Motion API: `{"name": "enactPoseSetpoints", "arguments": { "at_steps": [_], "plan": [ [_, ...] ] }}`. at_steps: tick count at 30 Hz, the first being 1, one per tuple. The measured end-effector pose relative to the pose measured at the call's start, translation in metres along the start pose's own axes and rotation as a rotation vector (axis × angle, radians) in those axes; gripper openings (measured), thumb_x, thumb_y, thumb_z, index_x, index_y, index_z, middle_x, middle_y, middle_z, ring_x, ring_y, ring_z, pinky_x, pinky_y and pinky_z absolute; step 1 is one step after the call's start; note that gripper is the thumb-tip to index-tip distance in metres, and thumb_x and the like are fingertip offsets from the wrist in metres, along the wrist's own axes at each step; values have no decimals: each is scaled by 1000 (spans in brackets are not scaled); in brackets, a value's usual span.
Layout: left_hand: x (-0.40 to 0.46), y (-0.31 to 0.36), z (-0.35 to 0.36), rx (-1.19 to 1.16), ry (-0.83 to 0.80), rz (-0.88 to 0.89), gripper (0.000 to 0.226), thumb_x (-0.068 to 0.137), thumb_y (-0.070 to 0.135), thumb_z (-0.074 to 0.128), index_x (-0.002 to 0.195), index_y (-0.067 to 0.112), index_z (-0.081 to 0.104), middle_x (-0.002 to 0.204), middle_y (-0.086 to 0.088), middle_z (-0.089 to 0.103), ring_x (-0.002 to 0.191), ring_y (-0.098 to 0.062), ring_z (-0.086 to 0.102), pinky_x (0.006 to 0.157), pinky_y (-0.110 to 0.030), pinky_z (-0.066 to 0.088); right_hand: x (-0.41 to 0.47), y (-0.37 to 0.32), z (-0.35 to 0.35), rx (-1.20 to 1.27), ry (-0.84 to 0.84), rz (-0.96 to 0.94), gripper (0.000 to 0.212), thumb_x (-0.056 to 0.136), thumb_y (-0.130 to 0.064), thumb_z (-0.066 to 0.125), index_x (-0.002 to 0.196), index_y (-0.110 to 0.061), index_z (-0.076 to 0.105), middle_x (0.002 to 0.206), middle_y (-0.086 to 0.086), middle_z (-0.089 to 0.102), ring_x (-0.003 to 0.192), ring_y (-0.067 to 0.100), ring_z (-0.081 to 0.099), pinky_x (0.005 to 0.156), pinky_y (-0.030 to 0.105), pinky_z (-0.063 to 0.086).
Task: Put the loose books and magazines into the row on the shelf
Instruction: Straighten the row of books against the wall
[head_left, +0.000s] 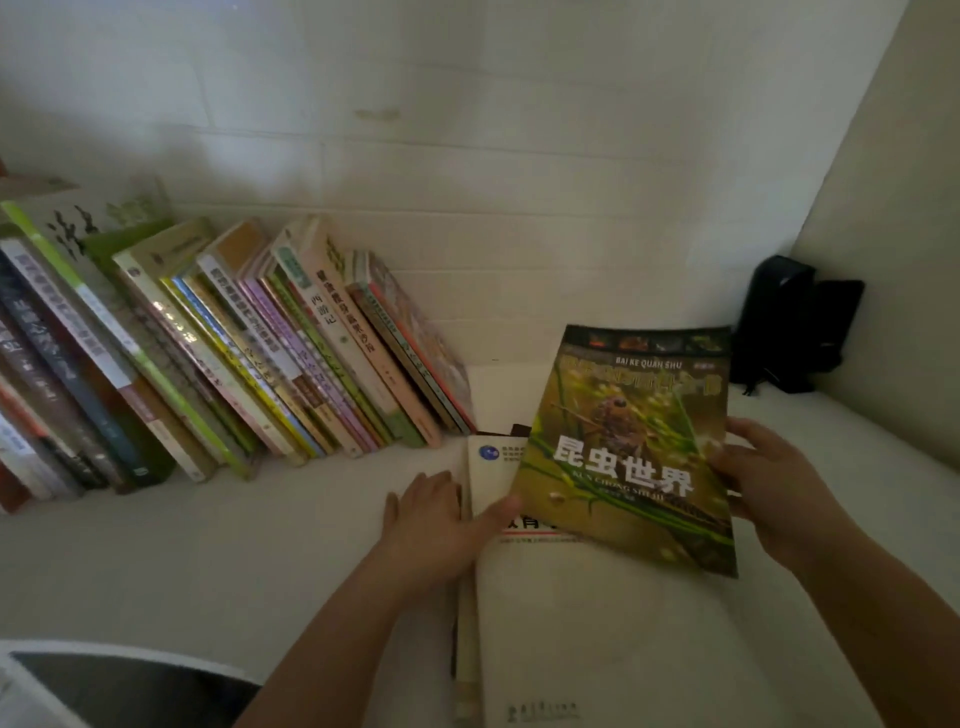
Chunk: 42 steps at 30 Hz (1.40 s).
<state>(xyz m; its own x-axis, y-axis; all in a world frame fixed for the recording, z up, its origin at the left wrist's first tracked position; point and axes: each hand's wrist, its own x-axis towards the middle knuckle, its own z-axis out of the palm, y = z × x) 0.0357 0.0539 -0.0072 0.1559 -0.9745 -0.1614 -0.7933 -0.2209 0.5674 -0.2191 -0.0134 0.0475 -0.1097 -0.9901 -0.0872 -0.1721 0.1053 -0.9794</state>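
A green insect book (634, 447) with white Chinese title is lifted and tilted above a stack of loose books. My right hand (769, 478) grips its right edge, fingers curled round it. My left hand (436, 519) rests beside the stack, with its thumb touching the green book's lower left corner. Under it lies a large white book (582, 634) on top of the stack. A row of books (218, 353) leans to the left along the white shelf (234, 545), ending at an orange-edged book (421, 353).
A black object (795, 322) stands in the back right corner against the side panel. White brick wall runs behind the row. A dark shape (130, 686) shows at the bottom left edge. Bare shelf lies between the row and the stack.
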Motion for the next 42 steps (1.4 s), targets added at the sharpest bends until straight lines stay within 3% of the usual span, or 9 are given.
{"name": "enactPoseSetpoints", "arguments": {
  "at_steps": [3,6,9,13,21,26,32,39,42],
  "plan": [
    [3,-3,8,-253,54,49,98,43,91,48,113,25,61,117,2,62,116,-20,53,99,-46,41,-3,28,-3,-68,30,11,26,93,-1,45,113,-14,55,82,9,68,69,26,63,65,37,50],
    [-5,7,7,-674,66,21,60,56,45,81,106,20,59,106,3,65,94,-14,65,82,-39,55,-6,43,2,-68,59,-14,26,93,-2,44,113,-15,55,87,9,69,71,26,65,64,37,53],
    [-11,20,6,-954,2,7,59,75,12,73,117,20,34,110,0,57,94,-16,63,70,-28,55,-8,46,4,15,92,-34,25,94,-1,43,109,-18,53,85,3,67,70,19,65,57,28,47],
    [-8,24,2,-986,-63,37,58,81,15,67,121,21,26,114,-7,60,92,-21,66,71,-32,56,-7,48,1,179,120,-8,27,92,-4,48,114,-19,57,92,8,71,77,26,69,69,38,55],
    [3,23,1,-1023,5,17,45,84,6,61,118,19,34,105,-8,62,75,-17,65,48,-21,51,-7,48,-6,292,68,12,28,92,-3,49,113,-19,59,85,7,73,61,17,70,52,28,57],
    [5,9,-10,-1100,29,46,59,74,7,70,125,21,45,102,-13,69,79,-29,69,61,-35,54,-6,47,-9,338,112,14,29,93,-6,48,117,-19,60,90,9,71,62,19,70,49,28,57],
    [-10,-7,-38,-1274,110,202,56,75,4,57,122,34,54,92,-15,72,66,-31,69,50,-39,56,7,54,-32,519,370,30,39,92,-6,50,128,-19,53,98,6,69,93,28,67,83,47,54],
    [-15,-17,-38,-1427,209,217,33,92,8,35,109,23,59,75,0,73,54,-17,68,42,-31,54,14,59,-35,410,419,-2,39,92,-3,48,128,-18,50,94,5,68,77,17,66,79,39,54],
    [-15,-20,-35,-1542,199,196,22,78,26,60,98,22,66,75,0,73,55,-16,68,45,-29,55,9,52,-32,247,336,-49,35,90,-1,48,119,-18,56,86,3,69,65,13,68,63,30,54]
  ]
}}
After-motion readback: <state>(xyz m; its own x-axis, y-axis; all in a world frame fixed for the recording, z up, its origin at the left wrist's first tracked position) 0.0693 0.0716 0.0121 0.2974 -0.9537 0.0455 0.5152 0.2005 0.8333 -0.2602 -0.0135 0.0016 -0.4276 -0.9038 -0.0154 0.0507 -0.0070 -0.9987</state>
